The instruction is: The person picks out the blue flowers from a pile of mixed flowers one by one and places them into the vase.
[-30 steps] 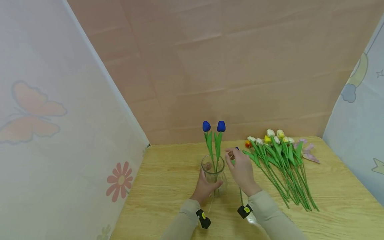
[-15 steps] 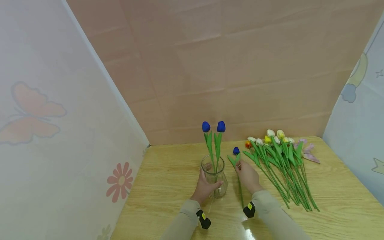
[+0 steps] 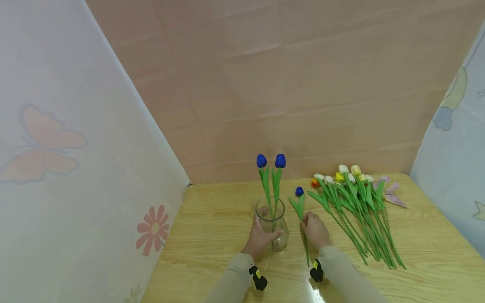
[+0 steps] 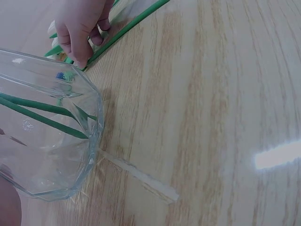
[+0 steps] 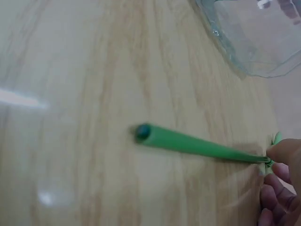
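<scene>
A clear glass vase (image 3: 282, 229) holds two upright blue tulips (image 3: 280, 160), their green stems visible through the glass in the left wrist view. My left hand (image 3: 260, 240) grips the vase's side, thumb across the front. To the vase's right, a third blue tulip (image 3: 299, 191) lies on the table with its head pointing away from me. My right hand (image 3: 316, 231) pinches this tulip's stem below the leaves. The right wrist view shows the stem (image 5: 193, 145) running from the fingertips to its cut end close to the camera.
Right of my right hand lies a bunch of artificial tulips (image 3: 365, 214), mostly white and yellow, with one orange head. A pale pink flower (image 3: 394, 198) sits at the bunch's far right. A clear strip (image 4: 141, 179) lies by the vase base. Fabric walls (image 3: 288, 92) enclose the table.
My right hand has come down from near the blue tulip's head to its stem, uncovering the head and leaves. My left hand stays on the vase.
</scene>
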